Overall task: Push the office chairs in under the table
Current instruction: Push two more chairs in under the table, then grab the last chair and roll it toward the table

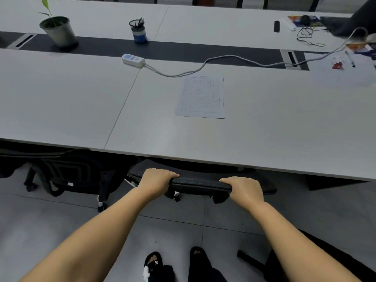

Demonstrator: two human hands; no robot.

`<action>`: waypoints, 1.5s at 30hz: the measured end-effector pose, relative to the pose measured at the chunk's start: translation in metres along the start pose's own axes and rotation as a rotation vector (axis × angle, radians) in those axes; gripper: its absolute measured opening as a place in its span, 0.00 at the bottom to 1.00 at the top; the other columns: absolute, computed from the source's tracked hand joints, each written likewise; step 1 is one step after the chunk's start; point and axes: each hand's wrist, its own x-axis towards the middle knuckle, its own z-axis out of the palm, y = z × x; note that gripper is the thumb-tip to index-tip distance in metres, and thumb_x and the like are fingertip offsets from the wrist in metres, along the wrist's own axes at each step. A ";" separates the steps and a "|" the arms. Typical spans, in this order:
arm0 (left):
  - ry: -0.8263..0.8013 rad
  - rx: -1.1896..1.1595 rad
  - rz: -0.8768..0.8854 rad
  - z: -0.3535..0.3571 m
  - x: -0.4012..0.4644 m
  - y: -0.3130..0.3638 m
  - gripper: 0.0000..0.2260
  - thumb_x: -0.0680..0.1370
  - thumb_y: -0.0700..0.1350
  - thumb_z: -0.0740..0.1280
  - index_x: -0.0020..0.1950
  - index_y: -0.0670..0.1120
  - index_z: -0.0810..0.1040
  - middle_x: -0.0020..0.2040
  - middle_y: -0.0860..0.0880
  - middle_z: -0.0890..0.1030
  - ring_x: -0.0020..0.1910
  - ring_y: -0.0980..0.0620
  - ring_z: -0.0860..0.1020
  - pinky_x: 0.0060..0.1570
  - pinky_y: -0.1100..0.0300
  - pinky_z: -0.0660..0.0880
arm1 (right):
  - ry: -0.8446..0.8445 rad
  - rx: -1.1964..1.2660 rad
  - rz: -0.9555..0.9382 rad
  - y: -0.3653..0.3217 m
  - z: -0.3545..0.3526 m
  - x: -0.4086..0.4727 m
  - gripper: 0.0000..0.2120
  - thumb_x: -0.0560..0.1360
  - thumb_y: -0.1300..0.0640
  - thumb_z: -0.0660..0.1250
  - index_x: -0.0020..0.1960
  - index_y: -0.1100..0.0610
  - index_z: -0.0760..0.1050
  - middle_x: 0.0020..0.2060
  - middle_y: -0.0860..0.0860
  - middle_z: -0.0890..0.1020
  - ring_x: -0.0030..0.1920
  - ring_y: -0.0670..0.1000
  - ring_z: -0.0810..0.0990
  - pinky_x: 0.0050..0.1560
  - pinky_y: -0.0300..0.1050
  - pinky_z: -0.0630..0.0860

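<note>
A black mesh office chair (200, 185) stands right in front of me, its seat tucked under the near edge of the long grey table (264, 123). My left hand (156, 180) grips the top of the chair's backrest on its left part. My right hand (245, 191) grips the same top edge further right. Both sets of fingers curl over the far side of the backrest. A second black office chair (69, 171) sits to the left, mostly under the table.
On the table lie a printed sheet (200, 97), a white power strip (133, 60) with its cable, a pen holder (139, 31) and a potted plant (58, 30). Papers and cables clutter the far right. Another dark chair part (325, 259) stands by my right side on the tiled floor.
</note>
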 end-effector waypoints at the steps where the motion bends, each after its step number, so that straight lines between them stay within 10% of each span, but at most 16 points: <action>1: 0.009 -0.012 0.009 0.001 0.000 0.000 0.21 0.76 0.42 0.60 0.65 0.60 0.70 0.64 0.58 0.77 0.63 0.53 0.75 0.50 0.58 0.72 | 0.000 0.000 0.004 0.000 0.000 -0.001 0.24 0.71 0.61 0.59 0.60 0.37 0.72 0.56 0.41 0.81 0.52 0.49 0.79 0.41 0.42 0.70; 16: -0.022 -0.067 0.112 0.007 -0.027 0.014 0.22 0.75 0.46 0.63 0.70 0.51 0.67 0.67 0.49 0.74 0.65 0.47 0.72 0.57 0.50 0.74 | -0.227 0.209 -0.069 0.020 -0.009 -0.028 0.34 0.72 0.47 0.66 0.73 0.46 0.54 0.72 0.48 0.64 0.70 0.51 0.62 0.66 0.49 0.66; 29: 0.457 -0.960 0.011 -0.030 -0.177 0.058 0.25 0.70 0.57 0.63 0.67 0.64 0.66 0.60 0.66 0.76 0.59 0.65 0.74 0.57 0.74 0.70 | 0.211 1.023 -0.054 -0.041 -0.053 -0.166 0.26 0.72 0.48 0.68 0.67 0.38 0.64 0.63 0.35 0.73 0.65 0.37 0.69 0.63 0.39 0.67; 42: 0.110 -0.973 0.366 -0.021 -0.193 0.060 0.24 0.74 0.54 0.66 0.68 0.64 0.64 0.60 0.63 0.76 0.60 0.62 0.75 0.57 0.73 0.71 | 0.703 1.254 0.541 -0.105 0.007 -0.296 0.25 0.67 0.37 0.68 0.63 0.35 0.68 0.61 0.36 0.75 0.62 0.38 0.73 0.62 0.37 0.71; 45: 0.012 -0.941 0.473 -0.018 -0.194 0.070 0.26 0.71 0.50 0.65 0.67 0.66 0.64 0.59 0.63 0.76 0.59 0.64 0.75 0.57 0.74 0.70 | 0.841 1.250 0.732 -0.119 0.023 -0.340 0.21 0.71 0.49 0.66 0.62 0.36 0.68 0.59 0.40 0.77 0.60 0.36 0.74 0.61 0.42 0.73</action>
